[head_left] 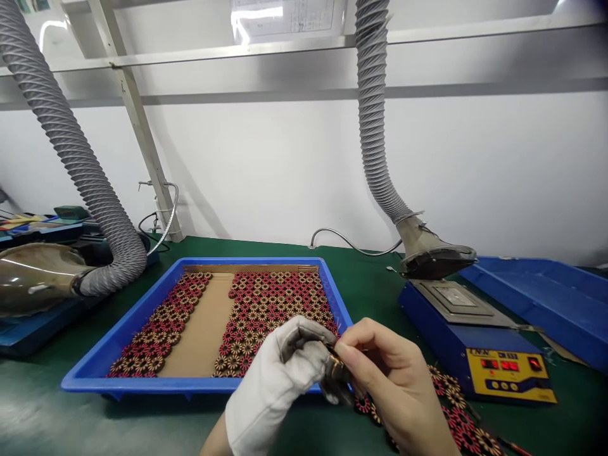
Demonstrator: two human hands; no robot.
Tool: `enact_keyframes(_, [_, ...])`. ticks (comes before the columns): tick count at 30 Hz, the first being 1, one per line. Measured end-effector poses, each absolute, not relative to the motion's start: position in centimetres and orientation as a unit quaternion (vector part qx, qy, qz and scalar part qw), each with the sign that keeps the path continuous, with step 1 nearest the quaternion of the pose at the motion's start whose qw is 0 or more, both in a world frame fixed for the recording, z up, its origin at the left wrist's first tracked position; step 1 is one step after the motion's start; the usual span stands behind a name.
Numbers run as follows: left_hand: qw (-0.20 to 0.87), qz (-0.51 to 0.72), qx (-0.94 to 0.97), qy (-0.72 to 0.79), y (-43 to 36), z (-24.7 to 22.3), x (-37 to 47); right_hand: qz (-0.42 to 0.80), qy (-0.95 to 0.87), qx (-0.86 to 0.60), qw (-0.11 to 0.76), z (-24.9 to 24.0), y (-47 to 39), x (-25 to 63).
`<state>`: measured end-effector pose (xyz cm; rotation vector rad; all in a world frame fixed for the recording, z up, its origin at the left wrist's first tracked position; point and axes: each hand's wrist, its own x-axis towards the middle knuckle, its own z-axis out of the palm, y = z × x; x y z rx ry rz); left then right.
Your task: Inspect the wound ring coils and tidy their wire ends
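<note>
My left hand (289, 370), in a white glove with dirty grey fingertips, is closed on a small coppery wound part (336, 366). My bare right hand (387, 373) pinches at the upper edge of that part, its thumb and forefinger pressed together; what lies between those fingertips is too small to make out. Both hands meet in front of the near right corner of a blue tray (147, 384). Many round red-and-black and copper-and-black wound parts (280, 297) fill the tray in rows, with brown cardboard (202, 326) showing between two groups.
More wound parts (463, 421) lie on the green table beside and behind my right hand. A blue heating device (484, 348) with a red display stands at the right, under a hose nozzle (434, 253). Another blue tray (546, 304) is behind it. A second nozzle (42, 278) hangs left.
</note>
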<state>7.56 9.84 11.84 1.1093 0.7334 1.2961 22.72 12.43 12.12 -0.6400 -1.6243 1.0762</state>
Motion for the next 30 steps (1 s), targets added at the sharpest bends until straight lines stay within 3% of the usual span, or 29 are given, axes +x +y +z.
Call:
enact_keyframes(11, [0.619, 0.553, 0.473, 0.295, 9.7, 12.1, 7.0, 0.486, -0.622, -0.262, 0.555, 11.9, 12.5, 22.0])
enact_keyframes(16, [0.625, 0.526, 0.493, 0.300, 9.5, 12.3, 6.7, 0.407, -0.634, -0.264, 0.602, 11.7, 12.2, 22.1])
enact_keyframes(18, [0.608, 0.560, 0.479, 0.296, 9.5, 12.4, 6.8, 0.372, -0.654, -0.297, 0.588, 11.9, 12.0, 22.4])
enact_keyframes(23, [0.618, 0.599, 0.471, 0.195, 9.8, 12.1, 7.1, 0.322, -0.769, -0.325, 0.447, 12.7, 12.2, 23.8])
enact_keyframes(26, [0.639, 0.564, 0.489, 0.186, 9.9, 12.0, 7.1, 0.355, -0.746, -0.321, 0.463, 12.6, 12.8, 24.5])
enact_keyframes(30, [0.611, 0.529, 0.511, 0.293, 10.0, 12.5, 7.6, 0.400, -0.739, -0.262, 0.475, 12.3, 13.3, 24.6])
